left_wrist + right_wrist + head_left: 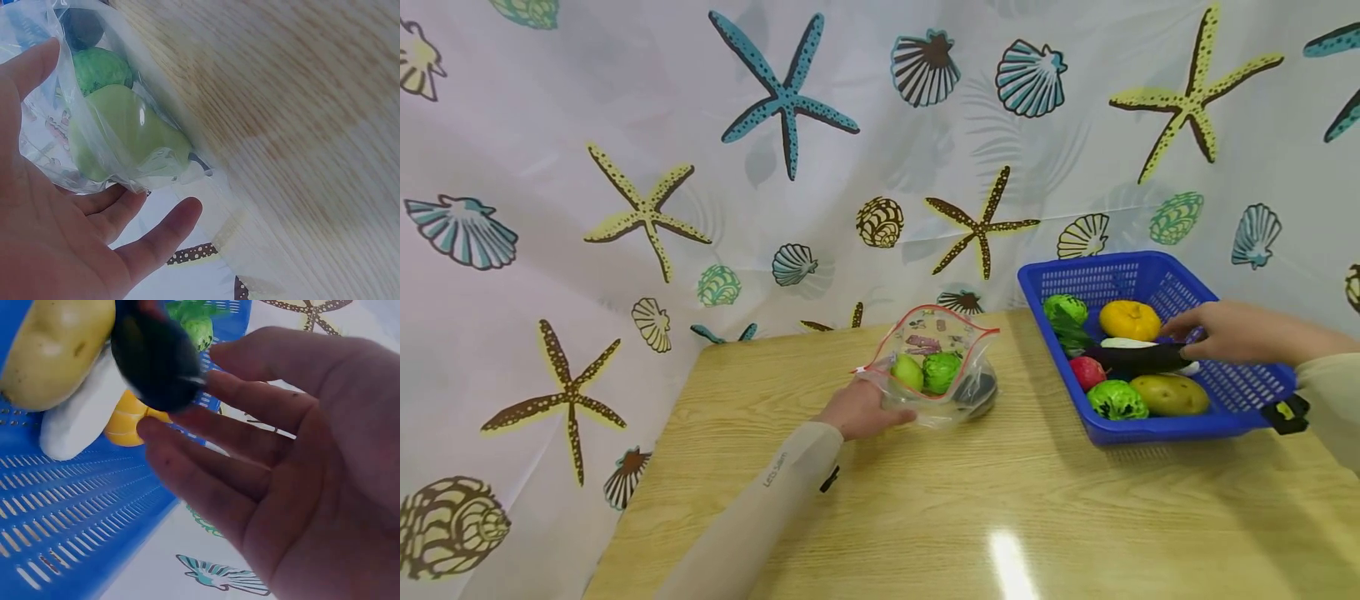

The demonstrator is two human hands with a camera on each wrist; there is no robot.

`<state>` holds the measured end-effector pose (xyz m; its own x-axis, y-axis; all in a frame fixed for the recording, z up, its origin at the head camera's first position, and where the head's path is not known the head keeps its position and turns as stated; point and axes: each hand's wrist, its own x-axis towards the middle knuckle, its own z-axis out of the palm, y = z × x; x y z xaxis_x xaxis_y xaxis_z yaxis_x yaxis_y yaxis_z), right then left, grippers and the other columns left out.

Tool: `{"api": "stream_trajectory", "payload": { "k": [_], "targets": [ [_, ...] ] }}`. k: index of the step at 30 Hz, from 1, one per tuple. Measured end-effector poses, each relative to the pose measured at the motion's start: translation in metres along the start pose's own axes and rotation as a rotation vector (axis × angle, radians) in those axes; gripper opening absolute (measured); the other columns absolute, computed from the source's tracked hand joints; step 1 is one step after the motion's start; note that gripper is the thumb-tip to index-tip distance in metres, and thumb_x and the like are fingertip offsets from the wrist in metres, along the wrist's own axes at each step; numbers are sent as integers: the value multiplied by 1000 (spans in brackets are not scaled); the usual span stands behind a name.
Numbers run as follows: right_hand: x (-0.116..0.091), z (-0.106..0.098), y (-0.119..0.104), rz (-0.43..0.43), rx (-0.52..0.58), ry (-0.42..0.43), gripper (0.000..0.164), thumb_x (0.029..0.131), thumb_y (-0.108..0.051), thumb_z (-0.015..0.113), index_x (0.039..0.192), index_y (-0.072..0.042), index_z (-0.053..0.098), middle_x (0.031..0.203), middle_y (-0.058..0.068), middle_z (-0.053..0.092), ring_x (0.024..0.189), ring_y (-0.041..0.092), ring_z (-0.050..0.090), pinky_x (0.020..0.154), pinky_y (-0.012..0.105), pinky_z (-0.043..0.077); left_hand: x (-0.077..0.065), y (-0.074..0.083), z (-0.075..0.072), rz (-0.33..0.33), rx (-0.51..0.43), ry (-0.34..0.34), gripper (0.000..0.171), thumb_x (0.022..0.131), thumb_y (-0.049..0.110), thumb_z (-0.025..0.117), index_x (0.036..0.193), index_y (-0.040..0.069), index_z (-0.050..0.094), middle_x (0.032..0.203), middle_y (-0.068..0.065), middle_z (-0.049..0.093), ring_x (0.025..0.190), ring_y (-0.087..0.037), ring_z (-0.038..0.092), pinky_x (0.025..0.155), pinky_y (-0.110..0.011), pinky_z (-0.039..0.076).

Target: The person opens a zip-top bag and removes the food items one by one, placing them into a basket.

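Note:
My left hand (865, 408) holds the left side of a clear zip bag (936, 412) with a red seal, thumb in front and fingers behind. Inside the upright, open-mouthed bag are a yellow-green pear (128, 131), a green leafy ball like a small cabbage (942, 372) and a dark rounded thing (976, 390). My right hand (1221, 333) reaches into a blue basket (1172, 429), its fingers spread loosely at the end of a dark eggplant (1131, 360). In the right wrist view the fingertips (215, 353) are right at the blurred eggplant's rounded end.
Around the eggplant lie a potato (1168, 394), a yellow pumpkin (1130, 320), a white long vegetable (81, 409), a red round piece (1087, 372) and green leafy balls (1117, 400). A wooden table (887, 517) carries bag and basket. A shell-print curtain (820, 217) hangs behind.

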<state>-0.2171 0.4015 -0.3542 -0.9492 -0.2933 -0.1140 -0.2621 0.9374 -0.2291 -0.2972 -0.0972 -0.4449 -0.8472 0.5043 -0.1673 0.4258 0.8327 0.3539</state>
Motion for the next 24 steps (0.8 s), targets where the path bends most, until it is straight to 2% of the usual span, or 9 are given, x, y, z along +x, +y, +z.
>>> {"api": "stream_trajectory", "payload": {
  "k": [4,10,18,24],
  "targets": [
    [4,3,-5,-26,22,-9,29,86,-7,64,113,2,67,104,18,68,88,29,61,74,52,53,0,0,0,-12,-7,0,102,78,69,59,154,18,15,155,0,19,118,-24,45,95,-46,44],
    [14,-1,-37,-79,22,17,27,88,-6,63,114,1,66,104,13,68,83,20,61,69,43,55,0,2,1,-18,-5,6,102,78,70,59,154,18,15,154,-1,21,119,-24,44,95,-47,43],
    [41,-14,-118,-273,12,166,21,90,-5,61,109,-9,70,100,4,70,84,13,61,71,42,56,2,2,2,-29,10,0,104,77,72,57,153,15,16,152,-8,26,121,-25,43,96,-47,43],
    [70,-8,-182,-465,-27,214,18,92,-8,59,106,-13,70,101,1,69,84,10,58,71,38,54,3,1,3,-24,13,-8,104,77,72,57,154,16,14,154,-5,22,118,-24,45,93,-46,45]
  ]
}}
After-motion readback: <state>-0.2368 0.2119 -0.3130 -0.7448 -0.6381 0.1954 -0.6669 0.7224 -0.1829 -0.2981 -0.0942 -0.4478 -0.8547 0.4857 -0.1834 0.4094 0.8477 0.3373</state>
